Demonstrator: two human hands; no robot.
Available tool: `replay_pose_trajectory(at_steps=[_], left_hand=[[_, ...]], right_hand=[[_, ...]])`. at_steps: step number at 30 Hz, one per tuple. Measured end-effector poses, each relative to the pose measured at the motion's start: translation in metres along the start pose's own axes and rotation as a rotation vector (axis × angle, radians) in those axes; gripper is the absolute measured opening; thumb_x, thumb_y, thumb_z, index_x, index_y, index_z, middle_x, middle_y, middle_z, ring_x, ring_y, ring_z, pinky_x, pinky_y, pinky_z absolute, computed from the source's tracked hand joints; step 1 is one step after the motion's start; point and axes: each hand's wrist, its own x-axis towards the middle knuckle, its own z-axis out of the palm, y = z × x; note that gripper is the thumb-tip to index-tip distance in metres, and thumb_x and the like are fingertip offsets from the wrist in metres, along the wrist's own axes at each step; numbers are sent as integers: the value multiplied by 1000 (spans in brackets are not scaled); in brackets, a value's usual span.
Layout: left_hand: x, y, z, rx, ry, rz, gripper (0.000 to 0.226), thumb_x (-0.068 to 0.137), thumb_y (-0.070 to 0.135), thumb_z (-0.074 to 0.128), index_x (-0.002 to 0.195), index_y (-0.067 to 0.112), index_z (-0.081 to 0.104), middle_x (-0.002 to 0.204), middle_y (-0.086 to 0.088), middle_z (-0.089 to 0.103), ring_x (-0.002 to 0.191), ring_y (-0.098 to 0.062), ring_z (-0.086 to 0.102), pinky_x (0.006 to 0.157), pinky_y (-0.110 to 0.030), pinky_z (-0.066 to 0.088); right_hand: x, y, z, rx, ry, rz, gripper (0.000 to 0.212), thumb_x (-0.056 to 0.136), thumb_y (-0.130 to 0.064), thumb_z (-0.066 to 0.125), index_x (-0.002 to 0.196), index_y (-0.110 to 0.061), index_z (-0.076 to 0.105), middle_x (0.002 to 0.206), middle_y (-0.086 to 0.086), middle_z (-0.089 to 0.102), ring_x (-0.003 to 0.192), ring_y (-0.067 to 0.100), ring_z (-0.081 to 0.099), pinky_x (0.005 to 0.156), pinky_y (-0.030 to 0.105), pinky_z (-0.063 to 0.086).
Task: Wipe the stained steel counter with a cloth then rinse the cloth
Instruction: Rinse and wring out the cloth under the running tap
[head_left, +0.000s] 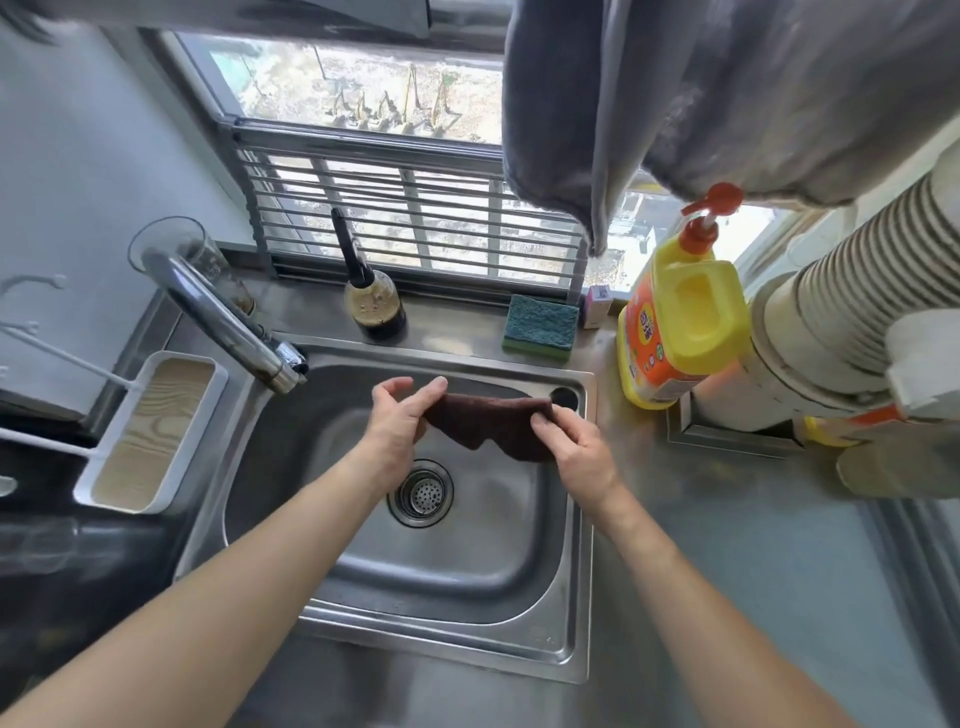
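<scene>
At the far left a white tray (150, 431) with a wood-grain floor sits against the rim of the steel sink (571, 597). The faucet (228, 322) reaches in over the basin's back left corner, its spout just short of the left hand (397, 426). That hand pinches the left end of the brown cloth (488, 423), its other fingers loosely spread. The cloth hangs stretched between the 2 hands above the basin, over and just behind the drain strainer (421, 492). The right hand (574, 447) grips the cloth's right end with curled fingers, near the sink's back right corner. Behind the rim stand a dark-liquid glass bottle (375, 306) and a green sponge (540, 327). The steel counter (753, 571) lies right of the sink, with a yellow detergent jug (675, 332) at its back.
</scene>
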Motion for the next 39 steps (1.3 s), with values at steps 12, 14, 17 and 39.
replay_pose_trajectory(at_steps=[12,14,17,39], left_hand=[[-38,17,44,787,-460,671,12,81,11,79,86,20,73,92,0,70,90,-18,66,91,-41,54],[-50,14,66,787,-432,822,19,79,6,78,95,16,76,90,2,72,88,-18,67,86,-39,55],[-67,0,97,702,-380,1057,29,77,4,76,105,15,77,106,3,72,102,-14,67,93,-29,51],[-64,-58,175,946,-424,676,27,105,38,47,100,12,50,80,-6,62,80,-36,59,73,-46,49]], right_hand=[[-28,-5,-53,62,434,-148,22,89,-22,56,81,-21,76,70,-17,68,69,0,58,65,15,48],[-35,-8,-69,27,555,-166,22,86,-20,52,76,-23,72,65,-20,65,66,-3,56,64,14,46],[-49,-14,-93,-7,697,-238,28,83,-16,47,82,-26,73,76,-18,72,80,-2,64,76,12,48],[-72,53,-142,-553,941,275,28,106,-35,49,113,-10,59,101,20,73,94,43,68,71,36,44]])
